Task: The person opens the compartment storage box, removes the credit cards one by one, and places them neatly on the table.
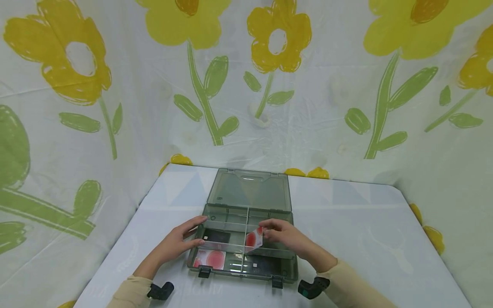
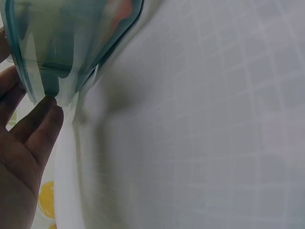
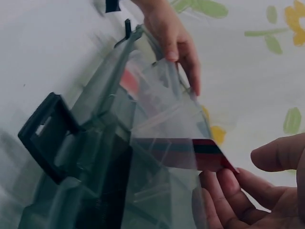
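A translucent grey-green divided box lies with its lid folded back. My left hand rests at the box's left side, its extended fingertips touching the wall, as the left wrist view also shows. Over the right middle compartment is my right hand. Its fingertips touch a red-and-white card that stands tilted by the centre divider. In the right wrist view the card's dark-striped back shows, and my thumb is apart from it.
A black card lies in the left middle compartment. In the front row are a pink-and-white card at left and a black VIP card at right. Two dark latches project from the front edge. The white table meets flower-printed curtains.
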{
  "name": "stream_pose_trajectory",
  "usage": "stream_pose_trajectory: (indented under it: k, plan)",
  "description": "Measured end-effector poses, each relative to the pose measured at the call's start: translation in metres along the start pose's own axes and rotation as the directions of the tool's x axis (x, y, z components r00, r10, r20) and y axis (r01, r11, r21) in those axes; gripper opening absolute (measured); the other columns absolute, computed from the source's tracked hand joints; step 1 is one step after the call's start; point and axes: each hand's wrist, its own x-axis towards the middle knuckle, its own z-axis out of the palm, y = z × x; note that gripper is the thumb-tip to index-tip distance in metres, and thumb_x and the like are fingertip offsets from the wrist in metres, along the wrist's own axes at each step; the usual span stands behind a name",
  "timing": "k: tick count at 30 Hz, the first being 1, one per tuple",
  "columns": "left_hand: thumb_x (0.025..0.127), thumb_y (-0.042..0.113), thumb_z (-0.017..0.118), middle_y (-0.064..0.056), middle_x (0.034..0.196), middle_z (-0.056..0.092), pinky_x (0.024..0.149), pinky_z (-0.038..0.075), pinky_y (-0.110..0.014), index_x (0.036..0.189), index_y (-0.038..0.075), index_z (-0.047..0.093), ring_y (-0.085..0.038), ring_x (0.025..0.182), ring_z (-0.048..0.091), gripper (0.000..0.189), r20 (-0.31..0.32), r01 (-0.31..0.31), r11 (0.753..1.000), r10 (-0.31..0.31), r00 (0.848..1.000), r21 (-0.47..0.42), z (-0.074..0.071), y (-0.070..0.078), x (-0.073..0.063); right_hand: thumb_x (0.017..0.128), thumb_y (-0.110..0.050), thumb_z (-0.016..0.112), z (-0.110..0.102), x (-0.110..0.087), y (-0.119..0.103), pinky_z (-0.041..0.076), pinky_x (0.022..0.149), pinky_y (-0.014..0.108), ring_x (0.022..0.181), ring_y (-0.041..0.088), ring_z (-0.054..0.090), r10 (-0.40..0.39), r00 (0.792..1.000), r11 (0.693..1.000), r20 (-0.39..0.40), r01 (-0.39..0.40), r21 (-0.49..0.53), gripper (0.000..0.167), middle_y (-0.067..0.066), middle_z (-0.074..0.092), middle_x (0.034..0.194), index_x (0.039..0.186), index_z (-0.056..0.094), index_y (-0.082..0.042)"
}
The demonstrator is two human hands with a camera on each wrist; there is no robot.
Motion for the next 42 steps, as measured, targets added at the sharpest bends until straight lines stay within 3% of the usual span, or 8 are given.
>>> stream_pose_trajectory:
  k: [5, 9, 17, 24, 42]
  plan:
    - [0.092, 0.029, 0.077, -0.017, 0.158, 0.042, 0.114, 0.041, -0.047, 0.152, 0.007, 0.047, -0.042, 0.144, 0.037, 0.071, -0.006, -0.001, 1.000, 0.001, 1.000, -0.001, 0.001, -0.003, -0.001, 0.103, -0.019, 0.062, 0.012, 0.006, 0.006, 0.062, 0.088, 0.035, 0.099, 0.019, 0.064, -0.039, 0.997, 0.996, -0.064, 0.033, -0.087, 0.039, 0.009, 0.067, 0.115, 0.135, 0.059, 0.003]
    - [0.092, 0.029, 0.077, -0.017, 0.158, 0.042, 0.114, 0.041, -0.047, 0.152, 0.007, 0.047, -0.042, 0.144, 0.037, 0.071, -0.008, 0.004, 1.000, -0.004, 1.000, -0.006, 0.001, -0.002, -0.001, 0.099, -0.017, 0.066, 0.019, 0.009, 0.007, 0.062, 0.079, 0.030, 0.097, 0.018, 0.065, -0.062, 0.994, 0.990, -0.086, 0.050, -0.135, 0.038, 0.008, 0.068, 0.110, 0.132, 0.060, 0.003]
    - [0.092, 0.030, 0.076, -0.017, 0.158, 0.041, 0.114, 0.040, -0.049, 0.152, 0.007, 0.046, -0.041, 0.145, 0.036, 0.071, -0.005, 0.014, 1.000, -0.014, 1.000, 0.000, 0.000, 0.000, 0.000, 0.100, -0.012, 0.065, 0.022, 0.009, 0.006, 0.065, 0.082, 0.038, 0.101, 0.024, 0.069, -0.049, 0.995, 0.996, -0.090, 0.042, -0.078, 0.037, 0.015, 0.070, 0.115, 0.133, 0.058, 0.004]
    - [0.092, 0.030, 0.076, -0.017, 0.158, 0.041, 0.114, 0.040, -0.049, 0.153, 0.007, 0.046, -0.041, 0.145, 0.036, 0.072, -0.005, 0.024, 1.000, -0.024, 1.000, 0.001, 0.000, 0.001, 0.000, 0.099, -0.011, 0.065, 0.021, 0.009, 0.008, 0.065, 0.081, 0.034, 0.100, 0.022, 0.069, -0.034, 0.995, 0.997, -0.090, 0.028, -0.069, 0.037, 0.014, 0.070, 0.114, 0.133, 0.059, 0.003]
    - [0.092, 0.031, 0.077, -0.017, 0.158, 0.041, 0.114, 0.040, -0.049, 0.153, 0.009, 0.046, -0.042, 0.145, 0.037, 0.072, -0.001, 0.024, 1.000, -0.024, 1.000, -0.007, 0.001, -0.003, 0.000, 0.099, -0.007, 0.064, 0.013, 0.004, 0.006, 0.066, 0.078, 0.039, 0.092, 0.023, 0.069, -0.041, 0.992, 0.999, -0.120, 0.039, -0.022, 0.037, 0.016, 0.069, 0.113, 0.134, 0.058, 0.002]
